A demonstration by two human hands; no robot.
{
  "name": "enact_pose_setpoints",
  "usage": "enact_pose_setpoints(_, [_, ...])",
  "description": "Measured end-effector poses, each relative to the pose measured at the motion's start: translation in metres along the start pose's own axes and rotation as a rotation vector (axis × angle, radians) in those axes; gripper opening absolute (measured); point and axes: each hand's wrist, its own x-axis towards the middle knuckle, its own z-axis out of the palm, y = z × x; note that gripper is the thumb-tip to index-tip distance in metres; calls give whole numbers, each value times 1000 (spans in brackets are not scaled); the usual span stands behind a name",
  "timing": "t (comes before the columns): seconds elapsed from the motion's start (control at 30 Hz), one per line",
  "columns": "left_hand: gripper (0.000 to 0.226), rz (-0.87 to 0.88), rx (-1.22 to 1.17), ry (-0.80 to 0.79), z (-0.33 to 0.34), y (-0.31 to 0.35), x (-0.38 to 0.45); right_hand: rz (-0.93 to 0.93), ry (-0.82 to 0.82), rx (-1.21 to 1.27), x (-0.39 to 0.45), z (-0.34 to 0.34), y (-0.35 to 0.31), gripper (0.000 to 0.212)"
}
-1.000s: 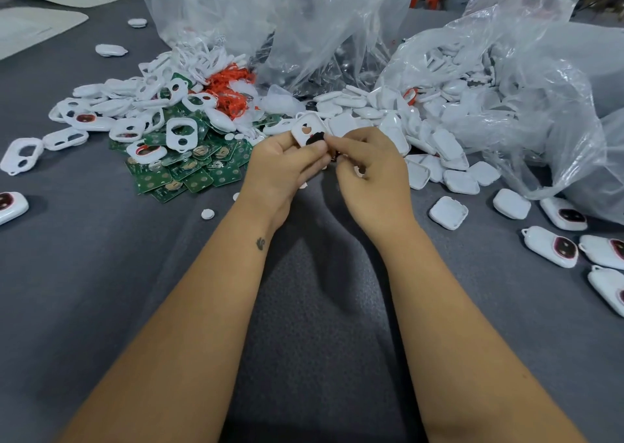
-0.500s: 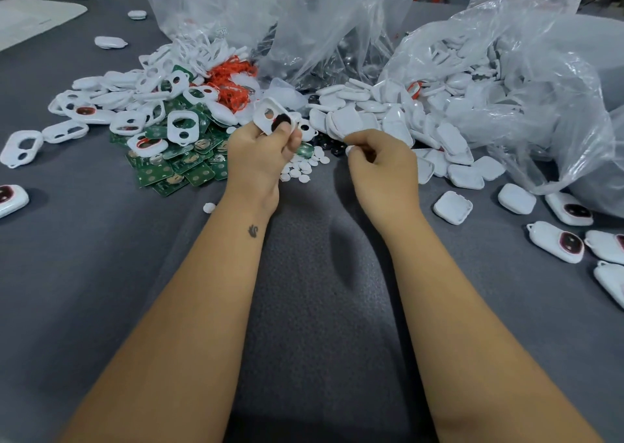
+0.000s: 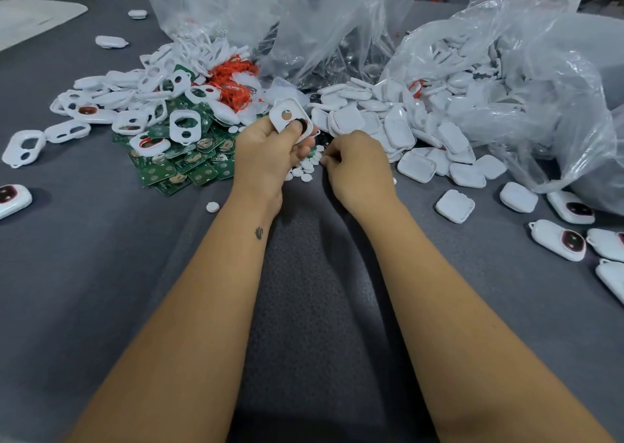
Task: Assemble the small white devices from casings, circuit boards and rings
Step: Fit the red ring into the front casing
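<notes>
Left hand [image 3: 266,159] holds a white casing [image 3: 289,118] up off the surface [image 3: 101,273], thumb pressed on its lower opening, where something dark sits; the small round hole above it is clear. Casing tilted, face toward camera.

Right hand [image 3: 359,165] is curled knuckles-up just right of the left hand, fingertips tucked down over the white discs [image 3: 305,169] between the 2 hands. Can't tell if it pinches anything.

Parts on the grey surface:
- Boards [image 3: 189,169]: green pile left of the left hand, touching the disc scatter.
- Open casings [image 3: 135,105]: heap toward the far left, some lying on top of the boards.
- Orange rings [image 3: 234,78]: bunch at the far side of that heap, against the bags.
- Back covers [image 3: 418,132]: white squarish pile spilling from the right bag [image 3: 540,81], reaching just past the right hand; 1 stray cover [image 3: 454,206] lies apart, nearer the front.
- Finished devices [image 3: 559,240]: several near the right edge, dark red oval showing on 2; 1 more [image 3: 11,201] at the left edge.
- 1 loose disc [image 3: 212,207] sits beside the left wrist.

Middle bag [image 3: 337,20] stands at the far side, contents dark, unclear.
</notes>
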Motion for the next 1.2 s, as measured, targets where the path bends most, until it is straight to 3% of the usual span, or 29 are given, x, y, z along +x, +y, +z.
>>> enact_pose_setpoints(0.17, [19, -20, 9, -69, 3, 0, -4, 196, 136, 645, -10, -14, 9, 15])
enact_pose_setpoints(0.3, [17, -27, 84, -152, 8, -2, -8, 301, 117, 1144, -16, -27, 12, 9])
enact_pose_setpoints(0.43, [15, -27, 138, -200, 10, -4, -8, 296, 114, 1357, -18, -33, 10, 14])
enact_pose_setpoints(0.67, [23, -26, 147, -279, 14, -4, -13, 229, 140, 1269, -19, -35, 7, 16])
enact_pose_setpoints(0.87, [22, -46, 194, -317, 14, -5, -11, 102, 292, 868, -19, -34, 9, 22])
enact_pose_setpoints(1.2, [27, -54, 159, -407, 10, -4, -12, -131, 320, 414, -20, -25, 9, 14])
